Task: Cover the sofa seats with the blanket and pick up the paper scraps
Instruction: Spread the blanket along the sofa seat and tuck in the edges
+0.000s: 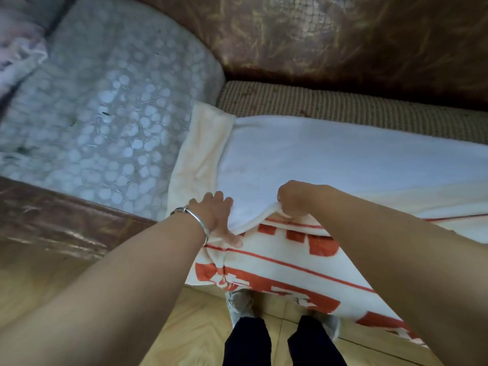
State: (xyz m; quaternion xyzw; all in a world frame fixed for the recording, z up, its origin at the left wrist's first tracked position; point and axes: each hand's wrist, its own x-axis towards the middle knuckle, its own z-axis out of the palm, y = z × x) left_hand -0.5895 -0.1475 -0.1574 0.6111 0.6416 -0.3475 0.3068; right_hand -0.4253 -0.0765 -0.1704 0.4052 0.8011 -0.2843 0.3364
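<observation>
A white blanket [330,159] with red stripes and blocks lies spread over the sofa seat [343,107], its patterned end hanging down the front. My left hand [219,217], with a silver bangle on the wrist, presses flat on the blanket's folded edge with fingers spread. My right hand [295,199] pinches that same fold a little to the right and lifts it slightly. A strip of striped brown seat cushion shows behind the blanket. No paper scraps are visible.
A lace-covered sofa arm [105,114] curves at the left. The brown patterned backrest [343,40] runs along the top. Wooden floor [190,326] and my feet in grey shoes [240,302] are below.
</observation>
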